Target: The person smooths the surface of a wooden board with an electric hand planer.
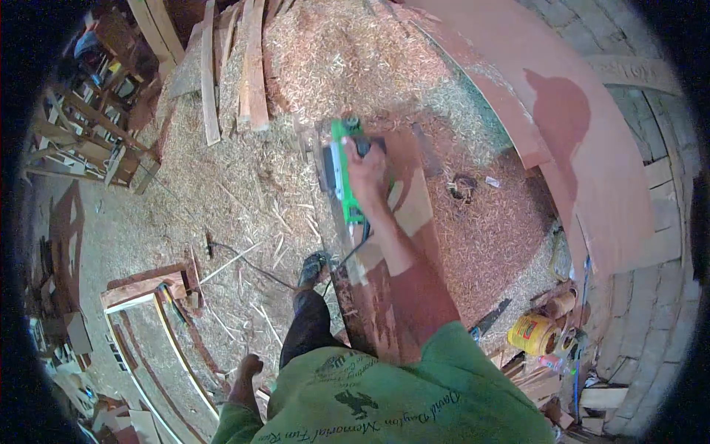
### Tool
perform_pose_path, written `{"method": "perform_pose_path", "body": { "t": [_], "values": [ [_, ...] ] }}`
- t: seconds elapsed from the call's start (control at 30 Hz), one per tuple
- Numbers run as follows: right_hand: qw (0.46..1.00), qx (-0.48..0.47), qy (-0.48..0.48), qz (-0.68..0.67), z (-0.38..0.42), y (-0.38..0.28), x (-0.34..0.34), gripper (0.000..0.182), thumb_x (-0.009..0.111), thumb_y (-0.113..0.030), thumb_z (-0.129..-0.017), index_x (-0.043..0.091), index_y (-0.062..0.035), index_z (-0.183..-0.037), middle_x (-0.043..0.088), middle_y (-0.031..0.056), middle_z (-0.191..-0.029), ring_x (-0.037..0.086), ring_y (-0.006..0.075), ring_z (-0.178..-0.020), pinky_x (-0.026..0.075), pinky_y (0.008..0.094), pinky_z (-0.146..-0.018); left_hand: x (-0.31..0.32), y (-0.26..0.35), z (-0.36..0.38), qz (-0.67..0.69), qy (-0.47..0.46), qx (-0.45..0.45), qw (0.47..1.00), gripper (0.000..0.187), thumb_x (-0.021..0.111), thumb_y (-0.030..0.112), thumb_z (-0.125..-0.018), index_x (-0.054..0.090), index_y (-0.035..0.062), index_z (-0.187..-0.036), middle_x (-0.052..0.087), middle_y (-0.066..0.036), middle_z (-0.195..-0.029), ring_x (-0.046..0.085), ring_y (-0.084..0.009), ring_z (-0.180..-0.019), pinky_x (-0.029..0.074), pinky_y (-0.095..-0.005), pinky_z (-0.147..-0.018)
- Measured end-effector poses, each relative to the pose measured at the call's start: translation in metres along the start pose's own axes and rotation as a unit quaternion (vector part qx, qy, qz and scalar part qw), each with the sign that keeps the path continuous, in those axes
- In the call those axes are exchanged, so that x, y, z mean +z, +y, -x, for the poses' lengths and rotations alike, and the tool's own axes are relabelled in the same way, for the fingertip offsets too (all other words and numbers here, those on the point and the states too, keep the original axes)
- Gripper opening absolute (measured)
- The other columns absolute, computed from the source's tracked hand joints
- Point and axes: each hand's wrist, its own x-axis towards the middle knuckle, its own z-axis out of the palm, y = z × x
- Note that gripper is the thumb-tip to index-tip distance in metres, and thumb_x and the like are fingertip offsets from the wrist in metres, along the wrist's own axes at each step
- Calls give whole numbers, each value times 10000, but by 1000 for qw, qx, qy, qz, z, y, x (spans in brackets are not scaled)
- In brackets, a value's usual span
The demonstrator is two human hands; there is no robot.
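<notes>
My right hand [367, 169] is wrapped around the handle of a green electric planer [345, 189]. The planer rests on a wooden board [410, 196] on a workbench [373, 303], and its far end is near the board's far end. A dark power cord [259, 270] runs from the planer's near end down and off to the left across the floor. Down by my left side hangs my left hand [250, 365], with its fingers curled in and nothing visible in them. It is apart from the board and the tool.
Wood shavings [355, 44] cover the floor around the bench. Long planks [255, 66] lie at the back left, and large sheets [599, 170] lean at the right. A wooden frame [159, 318] is at the lower left; a yellow container [531, 334] stands at the right.
</notes>
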Motion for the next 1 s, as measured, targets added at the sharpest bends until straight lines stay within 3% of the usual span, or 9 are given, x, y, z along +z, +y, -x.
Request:
{"method": "perform_pose_path", "body": {
  "t": [0.03, 0.07, 0.2, 0.27, 0.4, 0.5, 0.67, 0.77, 1.0],
  "values": [
    [1000, -18, 11, 23, -15, 2, 11, 605, 721, -541, -911, 711, 61, -965, 703, 308, -898, 702, 481, -859, 536, 531, -739, -1, 1, -3, 33, 4, -52, 998, 327, 655, 312, -764, 736, 47, -937, 724, -237, -1003, 702, -433, -977, 562, -537, -870],
    [998, -36, 22, 45, -31, 5, 23, 623, 720, -549, -909, 707, 74, -939, 698, 317, -878, 702, 484, -849, 535, 532, -733, -2, -18, -13, 6, 16, 64, 998, 347, 648, 312, -790, 730, 25, -965, 719, -255, -995, 698, -439, -981, 565, -536, -855],
    [998, -61, 25, 22, -73, 12, 52, 705, 706, -596, -903, 680, 105, -832, 671, 341, -798, 704, 482, -801, 532, 535, -695, -74, 50, -82, 130, 41, -72, 988, 484, 701, 345, -825, 696, 6, -1170, 712, -287, -1119, 692, -430, -1083, 562, -503, -915],
    [998, -52, -25, 4, -57, -10, 22, 709, 703, -604, -902, 677, 98, -805, 674, 327, -791, 705, 473, -780, 528, 536, -676, -123, 99, -131, 119, 113, 29, 986, 742, 686, 347, -907, 464, -67, -1482, 541, -325, -1444, 522, -446, -1364, 411, -473, -1156],
    [997, -19, -39, 56, 28, 39, -8, 675, 702, -589, -909, 681, 80, -817, 686, 289, -783, 707, 455, -745, 536, 523, -662, -269, 259, -151, 192, 362, 203, 889, 623, 606, 251, -988, 422, 50, -1548, 519, -302, -1478, 516, -476, -1352, 419, -508, -1130],
    [998, -15, -49, 21, 171, 60, -104, 609, 708, -542, -917, 684, 45, -1079, 720, 269, -961, 720, 417, -906, 560, 483, -800, -354, 358, -135, 129, 451, 329, 819, 639, 598, 267, -996, 404, 6, -1546, 485, -280, -1522, 495, -457, -1380, 413, -496, -1143],
    [969, 189, -152, 48, 392, 82, -246, 653, 732, -462, -930, 578, 23, -1339, 687, 291, -1168, 673, 443, -1102, 520, 503, -958, -394, 450, -121, -96, 261, 386, 880, 1098, 814, 442, -818, 200, -36, -1594, 317, -288, -1625, 405, -482, -1442, 386, -514, -1179],
    [943, 227, -191, 150, 521, 137, -291, 679, 771, -474, -895, 573, 11, -1326, 704, 284, -1119, 689, 435, -1069, 533, 507, -939, -390, 450, -163, -169, 320, 359, 860, 1200, 845, 501, -775, 156, -77, -1570, 316, -314, -1608, 476, -526, -1367, 441, -548, -1125],
    [950, 242, -163, 113, 516, 114, -290, 692, 767, -543, -875, 591, -18, -1290, 715, 282, -1038, 705, 463, -951, 552, 544, -848, -399, 462, -152, -205, 285, 312, 883, 1211, 868, 530, -756, 199, -89, -1553, 317, -331, -1594, 567, -494, -1295, 512, -544, -1051]
  ]
}}
